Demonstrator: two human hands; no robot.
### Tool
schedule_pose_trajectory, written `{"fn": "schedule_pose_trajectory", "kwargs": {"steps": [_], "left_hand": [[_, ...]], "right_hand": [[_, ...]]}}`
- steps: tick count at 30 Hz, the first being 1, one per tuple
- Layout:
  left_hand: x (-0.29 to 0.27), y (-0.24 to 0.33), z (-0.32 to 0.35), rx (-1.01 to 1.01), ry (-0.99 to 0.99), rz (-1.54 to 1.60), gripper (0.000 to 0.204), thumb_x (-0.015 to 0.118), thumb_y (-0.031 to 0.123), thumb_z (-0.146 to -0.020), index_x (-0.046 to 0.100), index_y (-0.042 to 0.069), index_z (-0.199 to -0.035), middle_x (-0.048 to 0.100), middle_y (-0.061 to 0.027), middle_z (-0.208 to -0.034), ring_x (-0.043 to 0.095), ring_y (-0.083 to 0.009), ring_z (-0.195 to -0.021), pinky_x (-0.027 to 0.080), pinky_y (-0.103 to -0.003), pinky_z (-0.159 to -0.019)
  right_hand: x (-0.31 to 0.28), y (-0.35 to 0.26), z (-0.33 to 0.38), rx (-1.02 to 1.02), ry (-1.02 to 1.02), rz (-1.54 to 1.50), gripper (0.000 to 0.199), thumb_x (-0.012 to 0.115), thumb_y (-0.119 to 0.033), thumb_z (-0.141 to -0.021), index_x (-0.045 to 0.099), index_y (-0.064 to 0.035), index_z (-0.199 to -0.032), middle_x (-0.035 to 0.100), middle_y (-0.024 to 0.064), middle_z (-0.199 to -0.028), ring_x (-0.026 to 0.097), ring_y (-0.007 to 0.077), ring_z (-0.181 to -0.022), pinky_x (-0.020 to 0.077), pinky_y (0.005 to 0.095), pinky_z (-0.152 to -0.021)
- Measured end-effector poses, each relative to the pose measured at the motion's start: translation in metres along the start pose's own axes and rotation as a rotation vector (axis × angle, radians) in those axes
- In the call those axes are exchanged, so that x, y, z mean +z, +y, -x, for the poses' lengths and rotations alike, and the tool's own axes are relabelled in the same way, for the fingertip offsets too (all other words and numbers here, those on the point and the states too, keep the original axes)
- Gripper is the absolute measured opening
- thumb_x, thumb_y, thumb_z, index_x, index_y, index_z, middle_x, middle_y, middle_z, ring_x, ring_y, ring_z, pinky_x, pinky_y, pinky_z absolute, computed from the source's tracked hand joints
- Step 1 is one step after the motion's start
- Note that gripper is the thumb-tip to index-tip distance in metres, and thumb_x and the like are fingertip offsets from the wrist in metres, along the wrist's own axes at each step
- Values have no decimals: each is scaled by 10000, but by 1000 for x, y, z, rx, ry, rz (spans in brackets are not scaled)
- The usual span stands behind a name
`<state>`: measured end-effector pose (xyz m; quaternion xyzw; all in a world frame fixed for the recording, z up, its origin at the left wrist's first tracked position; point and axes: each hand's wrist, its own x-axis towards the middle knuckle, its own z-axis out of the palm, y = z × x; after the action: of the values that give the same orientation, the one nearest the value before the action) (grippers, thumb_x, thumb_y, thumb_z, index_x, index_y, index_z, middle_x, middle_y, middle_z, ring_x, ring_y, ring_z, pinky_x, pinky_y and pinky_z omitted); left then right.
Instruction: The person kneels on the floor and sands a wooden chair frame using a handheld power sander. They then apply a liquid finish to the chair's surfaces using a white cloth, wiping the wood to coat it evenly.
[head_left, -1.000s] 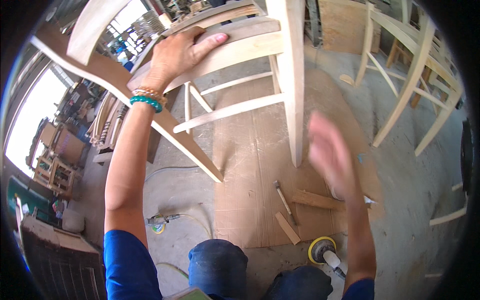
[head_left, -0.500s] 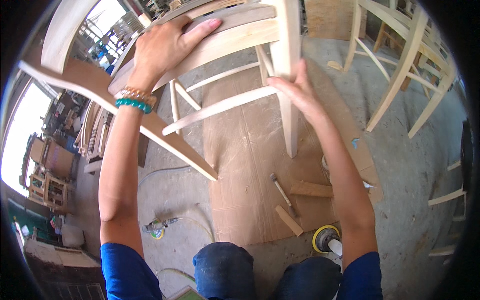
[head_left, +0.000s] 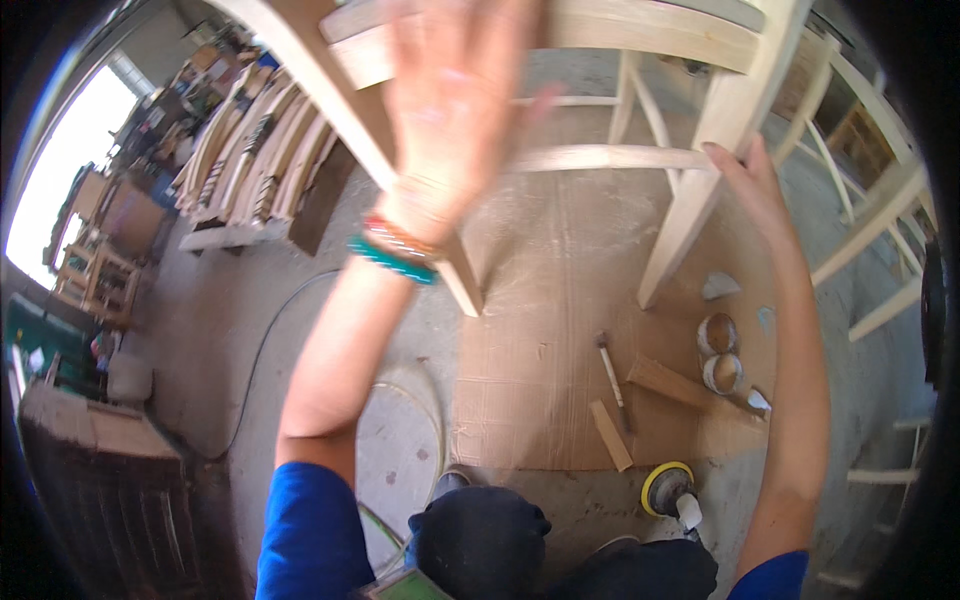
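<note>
An unfinished pale wooden chair (head_left: 640, 45) is tilted above the floor at the top of the view, its legs pointing down toward me. My left hand (head_left: 450, 100) is blurred in front of the chair's upper rail, fingers spread, with beaded and teal bracelets on the wrist. It grips nothing that I can see. My right hand (head_left: 745, 185) is closed against the right side of one chair leg (head_left: 700, 180), thumb side on the wood. My knees in dark trousers show at the lower edge.
A brown cardboard sheet (head_left: 540, 360) lies on the concrete floor with wood offcuts (head_left: 610, 435), a thin hand tool (head_left: 610, 370) and two tape rolls (head_left: 718, 352). A yellow sander (head_left: 668, 488) sits near my feet. Stacked wooden parts (head_left: 250, 160) stand left, more chair frames (head_left: 880, 200) right.
The chair has swung closer and further right in view. My left hand has come off the rail and is moving, blurred. My right hand has slid lower along the leg.
</note>
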<state>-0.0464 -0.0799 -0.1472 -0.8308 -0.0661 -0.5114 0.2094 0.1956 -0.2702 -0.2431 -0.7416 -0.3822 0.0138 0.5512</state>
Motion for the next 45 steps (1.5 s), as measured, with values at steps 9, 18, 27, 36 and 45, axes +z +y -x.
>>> {"fn": "schedule_pose_trajectory", "kwargs": {"steps": [9, 18, 27, 36, 45], "left_hand": [[2, -35, -23, -20, -12, -340, 705, 878, 232, -527, 506, 51, -1098, 545, -106, -977, 555, -267, -946, 443, -373, -867], [11, -75, -23, 128, -7, -335, 767, 894, 306, -541, 538, 98, -1188, 642, -106, -1029, 621, -285, -1003, 509, -404, -857], [15, -76, -20, 134, 26, -269, 850, 925, 285, -461, 555, 138, -1212, 610, -51, -995, 587, -259, -944, 461, -403, -813], [37, -97, -89, 51, -108, -146, 730, 863, 191, -499, 528, 76, -1137, 544, -84, -943, 554, -263, -914, 443, -377, -783], [56, -121, -74, -275, 95, -253, 1179, 905, 308, -521, 253, 66, -1473, 309, -142, -1506, 215, -333, -1437, 134, -511, -1165]], "right_hand": [[-18, -81, 9, -647, 547, 792, 483, 752, -171, -753, 533, -14, -1154, 607, 165, -1100, 581, 322, -1065, 470, 398, -900], [20, -143, -52, -931, 452, 1039, 592, 766, -87, -629, 502, 38, -1144, 538, 186, -1093, 535, 291, -1076, 440, 399, -952], [28, -137, -68, -1060, 497, 891, 473, 778, -126, -625, 526, 16, -998, 496, 107, -864, 508, 240, -821, 465, 350, -787], [18, -162, -133, -928, 350, 977, 658, 894, -202, -536, 523, -58, -1060, 543, 83, -1007, 554, 249, -977, 467, 370, -861], [9, -184, -183, -835, 257, 995, 695, 899, -185, -494, 518, -77, -1064, 553, 76, -1010, 560, 257, -1011, 457, 379, -879]]}}
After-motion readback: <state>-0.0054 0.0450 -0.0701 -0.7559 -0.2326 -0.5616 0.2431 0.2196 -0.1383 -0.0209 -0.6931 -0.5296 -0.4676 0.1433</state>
